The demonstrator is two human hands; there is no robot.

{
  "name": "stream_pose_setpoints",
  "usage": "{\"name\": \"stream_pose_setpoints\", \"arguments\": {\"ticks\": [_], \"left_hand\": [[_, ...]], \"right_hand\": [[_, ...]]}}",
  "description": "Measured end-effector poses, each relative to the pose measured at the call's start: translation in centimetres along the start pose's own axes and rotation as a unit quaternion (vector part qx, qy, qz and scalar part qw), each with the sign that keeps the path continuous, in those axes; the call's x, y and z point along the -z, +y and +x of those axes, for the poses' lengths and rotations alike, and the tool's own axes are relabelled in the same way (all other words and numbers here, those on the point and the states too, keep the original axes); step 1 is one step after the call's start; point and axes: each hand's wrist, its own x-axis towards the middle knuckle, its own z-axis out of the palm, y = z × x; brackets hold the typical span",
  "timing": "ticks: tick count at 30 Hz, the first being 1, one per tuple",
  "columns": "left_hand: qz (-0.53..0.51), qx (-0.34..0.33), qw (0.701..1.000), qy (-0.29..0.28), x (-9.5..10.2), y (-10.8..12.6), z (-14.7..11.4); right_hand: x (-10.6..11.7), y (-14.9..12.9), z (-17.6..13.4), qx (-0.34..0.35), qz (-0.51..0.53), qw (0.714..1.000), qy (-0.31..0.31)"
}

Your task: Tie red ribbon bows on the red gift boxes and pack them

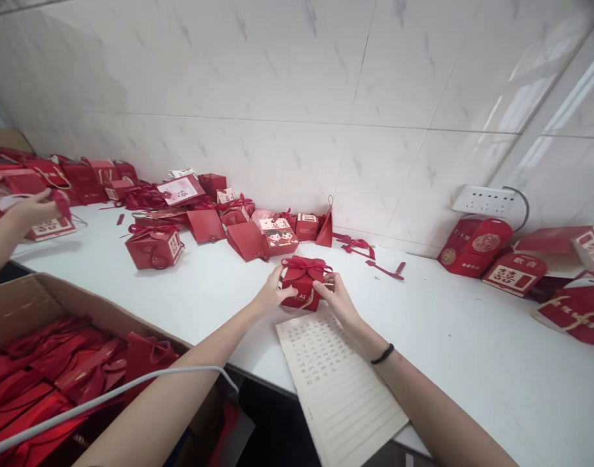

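Between my two hands is a small red gift box (303, 285) with a red ribbon bow on top and a pale cord on its front. My left hand (272, 292) grips its left side, thumb on the front face. On the right side, my right hand (338, 295) holds it too, thumb on the front and fingers partly hidden behind. The box is upright, just above or on the far end of a lined sheet of paper (345, 395) with handwriting. I cannot tell whether it touches the table.
Several red boxes and ribbons lie along the wall, including a box (154, 250) at left. A cardboard carton (44, 285) full of red boxes stands lower left, with a white cable (131, 379) across it. Another person's hand (34, 209) is far left. A power strip (484, 200) hangs right.
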Motion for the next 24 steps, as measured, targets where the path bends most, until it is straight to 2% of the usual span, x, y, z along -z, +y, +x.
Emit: {"name": "stream_pose_setpoints", "arguments": {"ticks": [2, 7, 9, 16, 18, 21, 24], "left_hand": [[0.037, -0.015, 0.999, 0.016, 0.0, -0.1, -0.3], [0.042, -0.152, 0.987, 0.011, 0.1, -0.2, -0.8], [0.071, -0.173, 0.982, 0.014, 0.2, -0.4, -0.7], [0.282, -0.196, 0.938, 0.052, 0.1, -0.6, -0.5], [0.294, -0.201, 0.933, 0.057, 0.2, -0.4, -0.5], [0.273, -0.206, 0.938, 0.055, 0.4, -0.1, -0.5], [0.234, -0.207, 0.949, 0.036, 0.4, -0.1, -0.5]], "right_hand": [[0.0, -0.2, -0.4, 0.020, 0.001, 1.000, -0.014], [-0.1, -0.9, -1.0, 0.139, -0.004, 0.990, -0.038], [0.0, -0.8, -1.1, 0.157, -0.016, 0.987, -0.034], [0.2, 0.1, -1.3, 0.123, -0.045, 0.988, -0.080], [0.2, -0.2, -1.1, 0.106, -0.014, 0.993, -0.054], [0.5, -1.0, -0.6, 0.040, 0.057, 0.998, -0.008], [0.8, -1.4, -0.2, 0.014, 0.042, 0.999, -0.013]]}}
